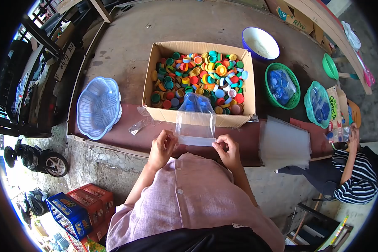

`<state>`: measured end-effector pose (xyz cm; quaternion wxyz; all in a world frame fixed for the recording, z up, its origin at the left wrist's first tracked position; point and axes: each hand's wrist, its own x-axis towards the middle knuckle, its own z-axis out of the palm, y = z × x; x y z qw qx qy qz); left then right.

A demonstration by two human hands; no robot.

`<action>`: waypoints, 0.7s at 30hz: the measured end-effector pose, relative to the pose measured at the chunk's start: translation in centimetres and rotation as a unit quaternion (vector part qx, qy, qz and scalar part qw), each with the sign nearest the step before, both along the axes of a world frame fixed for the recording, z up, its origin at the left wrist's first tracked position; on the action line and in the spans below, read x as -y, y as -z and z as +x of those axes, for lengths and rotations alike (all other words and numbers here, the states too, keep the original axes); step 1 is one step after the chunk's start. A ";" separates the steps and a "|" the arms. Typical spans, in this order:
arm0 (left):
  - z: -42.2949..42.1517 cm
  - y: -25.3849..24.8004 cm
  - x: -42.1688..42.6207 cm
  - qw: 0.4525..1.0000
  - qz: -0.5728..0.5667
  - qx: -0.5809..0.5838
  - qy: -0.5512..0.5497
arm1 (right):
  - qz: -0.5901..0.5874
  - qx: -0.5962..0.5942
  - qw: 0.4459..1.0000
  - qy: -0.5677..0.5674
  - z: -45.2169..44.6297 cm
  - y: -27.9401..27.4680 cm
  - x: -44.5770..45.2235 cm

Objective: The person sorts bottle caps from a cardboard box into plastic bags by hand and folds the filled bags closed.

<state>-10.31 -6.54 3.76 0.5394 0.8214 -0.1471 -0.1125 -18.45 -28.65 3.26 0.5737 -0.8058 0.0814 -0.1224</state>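
Note:
Between my two hands stretches the mouth end of a clear plastic bag (195,130), with blue bottle caps (195,102) bunched at its far end. My left hand (161,149) pinches one corner of the bag's folded edge. At the other corner, my right hand (227,150) pinches the same edge with thumb and finger. The filled end rests over the near wall of a cardboard box (159,112). Loose bottle caps (197,71) of many colours fill that box.
A light blue plastic basket (98,108) sits left. To the right are flat clear bags (284,143), a green basket (297,92) and a teal basket (308,103) holding bagged blue caps, and a white-lined bowl (261,43). A co-worker in a striped sleeve (357,185) works far right.

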 end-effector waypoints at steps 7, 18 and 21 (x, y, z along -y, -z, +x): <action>0.4 0.1 -0.3 0.997 -0.027 0.041 0.063 | -0.116 0.059 0.991 -0.034 0.4 -0.2 -0.9; 1.5 -1.2 0.3 0.980 0.007 0.178 0.085 | -0.188 0.116 0.974 0.040 1.2 -0.9 -0.7; 2.1 -1.0 0.5 0.978 -0.020 0.184 0.092 | -0.115 0.143 0.983 -0.004 1.9 -0.8 -0.2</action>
